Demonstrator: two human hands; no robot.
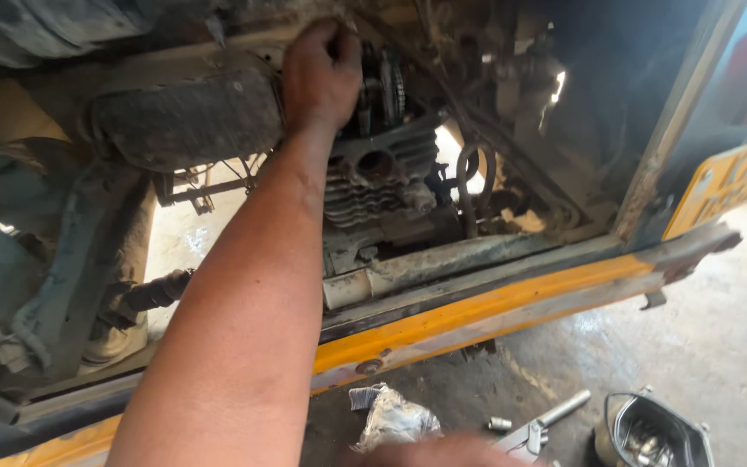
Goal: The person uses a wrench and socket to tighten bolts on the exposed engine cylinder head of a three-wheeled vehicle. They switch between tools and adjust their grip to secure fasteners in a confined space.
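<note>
Head view, looking into the open engine bay of a yellow-trimmed vehicle body.

9 o'clock: grimy frame members and a dirty dark cover at upper left, dust-caked. Below it a black rod-like part lies against the frame, daylight showing behind it.

11 to 12 o'clock: the left hand reaches up into the bay, forearm running diagonally from 7 o'clock. Fingers are curled together in a fist-like grip at the top of the engine; what they clamp is hidden behind the knuckles, so cannot tell the held item. The hand sits just beside the sprocket and chain and touches the right edge of the dark cover.

Centre, just below the hand: the engine cylinder, finned, grey, oily, with 1 round open port facing the camera. A curved hose hangs just right of it.

5 to 6 o'clock: yellow sill of the body runs diagonally. On the concrete floor below: a crumpled foil-like wrapper, a metal socket handle, and a black container with small metal parts.

6 o'clock, bottom edge: a blurred part of the right hand; too blurred to tell its grip.
</note>
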